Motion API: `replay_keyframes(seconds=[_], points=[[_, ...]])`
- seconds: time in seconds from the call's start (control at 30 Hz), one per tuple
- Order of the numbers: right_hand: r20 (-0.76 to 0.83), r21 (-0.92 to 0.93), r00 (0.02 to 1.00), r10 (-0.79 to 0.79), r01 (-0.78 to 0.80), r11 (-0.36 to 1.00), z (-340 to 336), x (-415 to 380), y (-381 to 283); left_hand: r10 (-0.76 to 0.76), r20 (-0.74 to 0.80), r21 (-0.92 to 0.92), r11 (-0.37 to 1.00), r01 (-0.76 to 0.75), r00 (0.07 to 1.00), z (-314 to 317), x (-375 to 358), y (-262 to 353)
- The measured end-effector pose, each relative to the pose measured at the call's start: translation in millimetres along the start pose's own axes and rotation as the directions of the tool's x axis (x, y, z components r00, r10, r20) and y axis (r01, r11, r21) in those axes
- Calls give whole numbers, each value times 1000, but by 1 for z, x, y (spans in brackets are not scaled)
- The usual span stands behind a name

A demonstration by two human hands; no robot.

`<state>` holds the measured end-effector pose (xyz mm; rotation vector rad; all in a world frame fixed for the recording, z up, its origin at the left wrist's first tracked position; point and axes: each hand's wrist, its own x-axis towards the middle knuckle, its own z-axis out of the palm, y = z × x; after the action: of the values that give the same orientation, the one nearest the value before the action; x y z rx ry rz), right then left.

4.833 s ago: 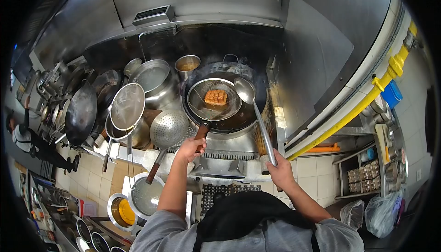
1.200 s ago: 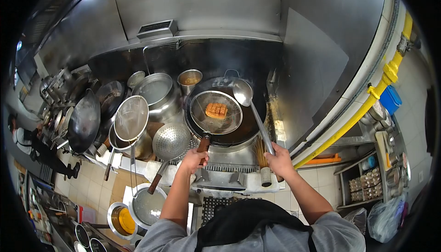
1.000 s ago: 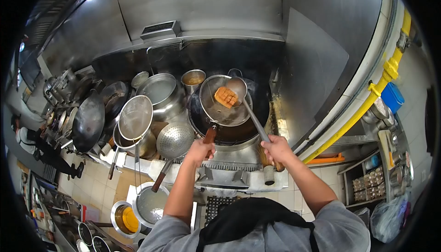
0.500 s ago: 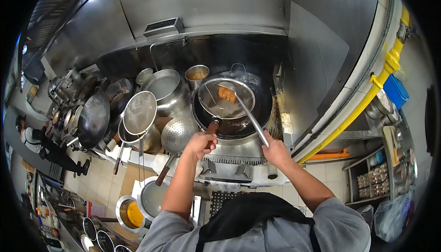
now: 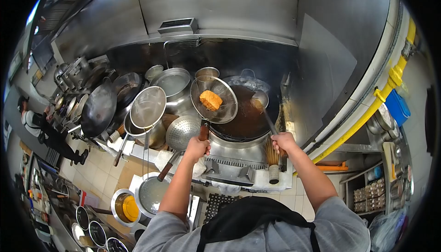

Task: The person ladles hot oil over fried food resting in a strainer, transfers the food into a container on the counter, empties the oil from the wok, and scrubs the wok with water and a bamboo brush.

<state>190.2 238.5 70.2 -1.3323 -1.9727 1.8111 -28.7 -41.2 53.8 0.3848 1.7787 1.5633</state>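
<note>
My left hand (image 5: 198, 148) is closed round the wooden handle of a round mesh strainer (image 5: 228, 104). One golden-brown fried piece (image 5: 211, 100) lies in the mesh. The strainer is held over the left side of a large wok (image 5: 273, 119) that contains brown liquid (image 5: 241, 114). In my right hand (image 5: 285, 142) is the handle of a long metal ladle (image 5: 260, 99), its bowl down at the liquid in the wok's right half. Just below that hand, a bamboo brush (image 5: 272, 162) stands at the stove's front edge.
A second mesh strainer (image 5: 148, 107), a perforated skimmer (image 5: 180, 132) and a metal pot (image 5: 171, 83) crowd the left side. An empty-looking dark wok (image 5: 98, 109) leans farther left. A steel wall (image 5: 330, 54) borders the right. Another person (image 5: 43, 130) stands at the far left.
The strainer with the fried piece has moved left, uncovering more of the wok. My right hand has taken the ladle out of the strainer and down into the liquid at right.
</note>
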Motion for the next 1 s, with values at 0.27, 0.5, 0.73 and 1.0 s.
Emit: replay_keyframes(seconds=[0.27, 0.5, 0.73, 1.0], points=[[510, 709, 845, 160, -519, 478, -37, -33, -49, -34, -48, 154, 987, 42, 998, 6, 8, 2], [490, 669, 865, 110, -454, 588, -36, -57, -93, -93, 37, 49, 995, 92, 995, 41, 20, 12], [471, 621, 876, 102, -412, 667, -23, -44, -113, -78, 44, 62, 995, 75, 996, 56, 30, 11], [499, 577, 862, 89, -407, 708, -16, -36, -123, -87, 39, 126, 989, 81, 995, 57, 38, 16]])
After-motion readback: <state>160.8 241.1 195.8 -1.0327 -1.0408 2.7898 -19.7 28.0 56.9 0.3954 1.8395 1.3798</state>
